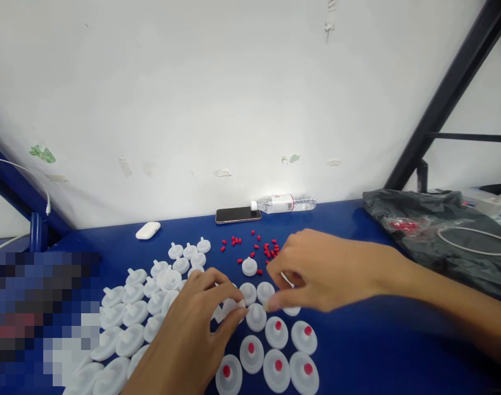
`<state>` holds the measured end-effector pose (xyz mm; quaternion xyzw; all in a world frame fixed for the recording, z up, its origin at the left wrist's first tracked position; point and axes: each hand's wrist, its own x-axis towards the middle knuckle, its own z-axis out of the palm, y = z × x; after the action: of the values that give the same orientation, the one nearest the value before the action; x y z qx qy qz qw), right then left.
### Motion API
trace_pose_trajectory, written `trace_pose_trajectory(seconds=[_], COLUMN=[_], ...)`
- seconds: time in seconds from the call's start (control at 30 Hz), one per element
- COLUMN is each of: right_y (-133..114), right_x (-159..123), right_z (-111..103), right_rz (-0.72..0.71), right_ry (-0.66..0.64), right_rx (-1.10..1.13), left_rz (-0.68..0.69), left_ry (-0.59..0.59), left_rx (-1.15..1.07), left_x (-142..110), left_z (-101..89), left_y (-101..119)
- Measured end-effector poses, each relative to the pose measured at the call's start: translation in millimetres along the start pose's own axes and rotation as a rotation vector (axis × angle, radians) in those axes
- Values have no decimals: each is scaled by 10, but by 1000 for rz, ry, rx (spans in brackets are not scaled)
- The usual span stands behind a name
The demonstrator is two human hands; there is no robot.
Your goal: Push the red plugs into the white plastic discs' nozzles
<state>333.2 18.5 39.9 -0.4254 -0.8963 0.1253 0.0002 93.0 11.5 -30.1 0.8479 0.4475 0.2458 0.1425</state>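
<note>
My left hand (201, 323) pinches the stem of a white plastic disc (229, 310) between thumb and forefinger. My fingers cover part of that disc. My right hand (308, 271) hovers over the discs with its fingers curled in and its thumb stretched towards them; whatever is between the fingertips is hidden. Just left of its thumb is an uncapped white disc (256, 317). Closer to me lie several white discs with red caps on their stems, one red-capped disc (277, 370) among them. Loose red caps (268, 249) are scattered beyond my hands.
Many uncapped white discs (129, 340) cover the left of the blue table (377, 340). Along the wall lie a phone (237, 215), a water bottle (283, 203) and a white earphone case (148, 230). A black plastic bag (423, 219) is at the right.
</note>
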Motion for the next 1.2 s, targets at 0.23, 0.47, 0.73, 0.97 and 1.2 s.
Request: trace_pose_trajectory(seconds=[0.23, 0.47, 0.73, 0.97, 1.2], right_y=[-62, -90, -82, -153, -178], right_x=[74, 88, 32, 29, 106], right_z=[231, 293, 156, 99, 217], right_rz=[-61, -153, -153, -159, -161], right_ry=[-98, -91, -15, 239, 253], right_rx=[-59, -2, -88, 109, 190], left_rz=[27, 39, 85, 247, 284], left_ry=[-61, -119, 92, 165, 301], left_rx=[32, 52, -8, -36, 9], left_x=[-14, 12, -47, -36, -33], left_z=[151, 148, 33, -38, -31], left_y=[-106, -170, 39, 114, 115])
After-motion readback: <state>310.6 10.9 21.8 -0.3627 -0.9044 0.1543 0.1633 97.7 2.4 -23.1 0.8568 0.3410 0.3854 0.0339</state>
